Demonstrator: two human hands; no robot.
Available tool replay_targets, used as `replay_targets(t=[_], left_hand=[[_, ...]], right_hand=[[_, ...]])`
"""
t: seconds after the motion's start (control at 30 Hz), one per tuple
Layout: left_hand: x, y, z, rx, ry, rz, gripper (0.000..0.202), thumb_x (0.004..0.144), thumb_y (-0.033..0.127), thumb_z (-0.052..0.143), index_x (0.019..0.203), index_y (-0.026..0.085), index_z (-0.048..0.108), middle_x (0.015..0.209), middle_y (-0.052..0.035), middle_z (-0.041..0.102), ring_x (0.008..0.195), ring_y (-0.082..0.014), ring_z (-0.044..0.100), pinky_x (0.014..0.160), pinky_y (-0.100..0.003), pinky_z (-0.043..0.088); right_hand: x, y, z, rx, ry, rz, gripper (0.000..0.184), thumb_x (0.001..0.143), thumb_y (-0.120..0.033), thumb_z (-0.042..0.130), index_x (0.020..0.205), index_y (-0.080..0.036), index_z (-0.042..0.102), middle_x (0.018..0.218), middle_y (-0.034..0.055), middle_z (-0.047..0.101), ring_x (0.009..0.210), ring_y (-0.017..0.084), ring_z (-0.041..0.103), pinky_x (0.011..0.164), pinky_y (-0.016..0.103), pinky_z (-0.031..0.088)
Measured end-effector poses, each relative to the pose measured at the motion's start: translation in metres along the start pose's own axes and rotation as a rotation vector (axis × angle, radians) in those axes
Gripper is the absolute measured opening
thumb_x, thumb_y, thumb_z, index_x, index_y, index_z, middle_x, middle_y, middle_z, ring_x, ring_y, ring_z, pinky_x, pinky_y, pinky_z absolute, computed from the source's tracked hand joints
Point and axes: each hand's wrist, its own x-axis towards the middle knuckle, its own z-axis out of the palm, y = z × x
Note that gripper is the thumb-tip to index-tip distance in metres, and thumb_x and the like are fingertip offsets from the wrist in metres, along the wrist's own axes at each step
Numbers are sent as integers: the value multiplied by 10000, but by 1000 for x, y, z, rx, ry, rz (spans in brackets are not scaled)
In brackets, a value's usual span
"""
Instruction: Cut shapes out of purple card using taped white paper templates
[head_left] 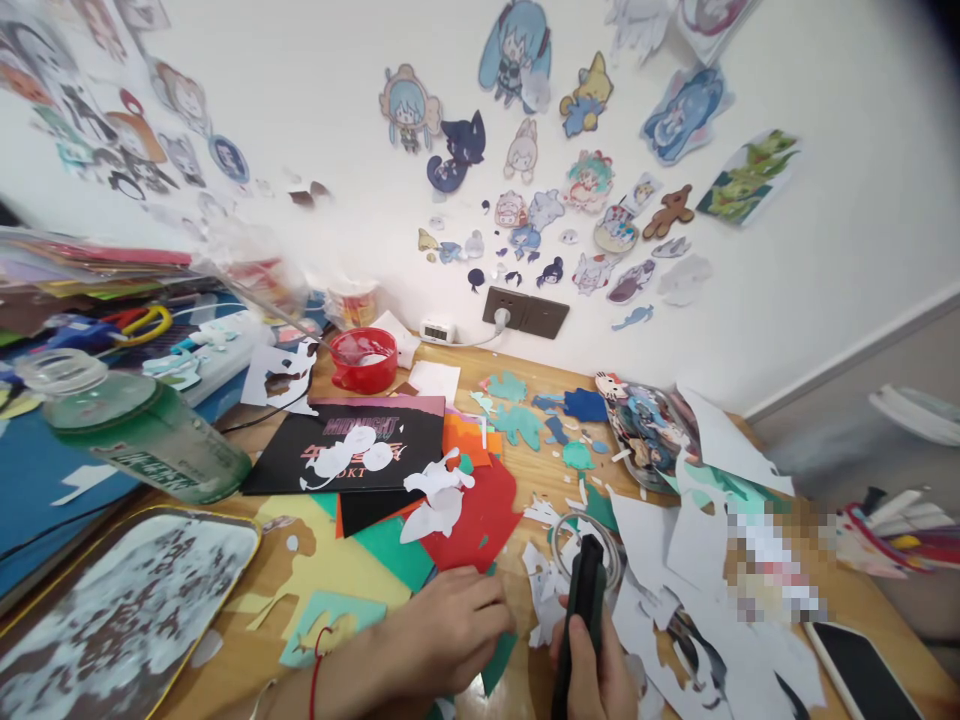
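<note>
My left hand, with a red string at the wrist, is low in the middle of the view. Its fingers are curled closed at a piece of dark green paper, and the fingertips are partly hidden. To its right, my right hand grips a long black stapler-like tool that points away from me. Behind that tool lies a roll of clear tape. Just beyond my left hand are a red paper sheet and a white paper cut-out. Yellow paper lies left of it.
A tray smeared with white and a green-labelled bottle stand at left. A red bowl sits near the wall. White paper scraps and a phone lie at right. Paper figures cover the wall.
</note>
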Motion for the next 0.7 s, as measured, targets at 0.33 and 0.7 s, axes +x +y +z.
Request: replay_targets(t=[0.33,0.7], left_hand=[[1,-12,-26,86,169,-74,197,837,117,367,867,200,543,795,-22,592,691,-139,503,639,-256,417],[-35,-89,-77,492,424,-899,398,899,299,371,1279,221,458,1352,-139,399,1266,-380,267,984,-597,229]], right_hand=[[19,39,3,-84,65,-93,556,742,-532,472,1130,-134,467,1120,137,582,1050,279,532,861,350,405],[17,23,8,-193,40,-169,451,706,-411,433,1072,-159,515,866,75,618,747,231,580,684,334,428]])
